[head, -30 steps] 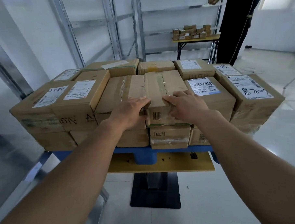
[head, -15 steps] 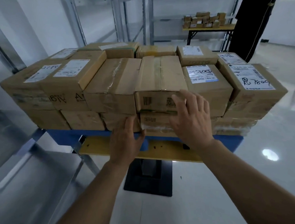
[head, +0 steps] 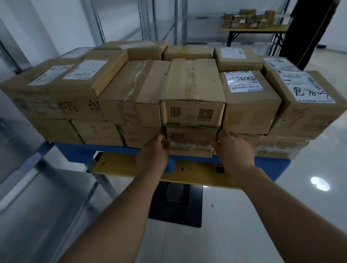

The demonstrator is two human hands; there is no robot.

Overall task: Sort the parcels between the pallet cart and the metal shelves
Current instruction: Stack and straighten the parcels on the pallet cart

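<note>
Your hands, left hand (head: 152, 152) and right hand (head: 232, 146), pinch the bottom parcel (head: 191, 142) by its sides, so yanking it probably tips the barcode box (head: 191, 102) stacked on top.

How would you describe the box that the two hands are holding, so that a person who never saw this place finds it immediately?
Start at the blue pallet loaded with brown cardboard parcels. On its near edge, in the middle, find the top-layer box with a QR code on its front. The wanted box lies directly under it, gripped by the left hand and right hand, with shiny clear tape across its front.
</note>
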